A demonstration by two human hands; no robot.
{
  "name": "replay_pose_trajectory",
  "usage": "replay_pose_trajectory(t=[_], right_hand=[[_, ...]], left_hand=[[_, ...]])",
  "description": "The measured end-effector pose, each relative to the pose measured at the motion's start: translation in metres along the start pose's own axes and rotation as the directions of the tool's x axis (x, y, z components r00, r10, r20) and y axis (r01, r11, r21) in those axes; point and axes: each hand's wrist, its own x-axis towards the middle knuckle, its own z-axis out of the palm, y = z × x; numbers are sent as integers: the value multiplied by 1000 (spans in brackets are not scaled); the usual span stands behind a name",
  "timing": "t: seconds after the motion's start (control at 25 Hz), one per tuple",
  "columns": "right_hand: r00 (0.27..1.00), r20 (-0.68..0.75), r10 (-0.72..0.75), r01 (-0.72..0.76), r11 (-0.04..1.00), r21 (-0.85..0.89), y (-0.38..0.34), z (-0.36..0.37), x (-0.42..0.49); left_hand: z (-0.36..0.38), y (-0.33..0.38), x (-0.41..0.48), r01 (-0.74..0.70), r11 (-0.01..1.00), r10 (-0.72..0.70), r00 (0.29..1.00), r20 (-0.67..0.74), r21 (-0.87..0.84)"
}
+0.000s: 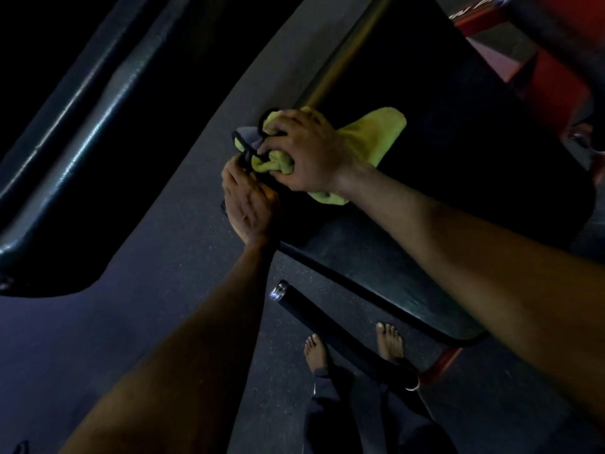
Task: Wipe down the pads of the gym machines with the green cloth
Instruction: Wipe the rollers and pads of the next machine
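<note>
Count: 1 green cloth, 2 hands, 2 black pads, 1 foam roller, 1 metal tube, 2 bare feet. Right hand, approx 12 o'clock from frame centre, has fingers curled tight round the bunched cloth & presses it on the near corner of the padded surface; loose cloth ends stick out toward 2 o'clock & 6 o'clock of the hand. Left hand, just at 7 o'clock of the right one, has fingers curled on a thin black loop at the pad's corner, touching the cloth; too dark to tell what the loop is. Tube runs from the cloth up toward 1 o'clock along the pad's edge. Second pad, long & glossy, sits well apart at 9-10 o'clock. Roller lies at 6 o'clock betw. left foot & right foot. Red frame shows at 2 o'clock. Room v. dim; floor is dark, speckled matting.
</note>
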Motion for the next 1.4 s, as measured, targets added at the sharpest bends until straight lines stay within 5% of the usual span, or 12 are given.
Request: replay_pose_trajectory(t=[0.16, 0.32, 0.4, 0.52, 0.64, 0.8, 0.96, 1.0, 1.12, 1.2, 1.28, 1.4], right_hand=[[982, -58, 181, -182, 983, -12, 39, -24, 13], [868, -217, 447, -457, 889, 4, 39, -21, 2], [878, -260, 402, -423, 905, -30, 22, -11, -2], [985, -63, 158, -162, 985, -59, 27, -15, -13], [973, -48, 227, -229, 972, -44, 48, -27, -20], [820, -298, 489, -499, 866, 47, 60, -39, -49], [496, -347, 796, -795, 577, 189, 31, -28, -83], [520, -355, 777, -790, 596, 148, 21, -25, -90], [792, -240, 561, -576, 817, 9, 29, -34, -117], [809, -240, 536, -550, 835, 13, 50, -41, -128], [642, -367, 673, -693, 714, 97, 69, -41, -145], [245, -498, 832, -796, 466, 386, 93, -35, -170]], left_hand=[[3, -2, 0, 14, 999, -13, 1000, -28, 34], [-1, 0, 1, -41, 998, 41, 999, 11, 57], [-2, 0, 2, -34, 997, 32, 999, 26, 66], [-2, 3, 1, -18, 994, 13, 999, 43, 107], [-3, 4, 2, -5, 992, -2, 999, 54, 128], [-5, 9, 3, -36, 987, 24, 997, 76, 159], [-7, 10, 4, -70, 983, 51, 992, 112, 170], [-7, 12, 6, -97, 985, 80, 990, 120, 146], [1, 37, 14, -188, 982, 182, 968, 174, 16], [12, 60, 31, -201, 979, 202, 963, 177, -22], [30, 86, 48, -220, 975, 220, 951, 215, -24], [60, 108, 60, -256, 965, 234, 936, 262, 56]])
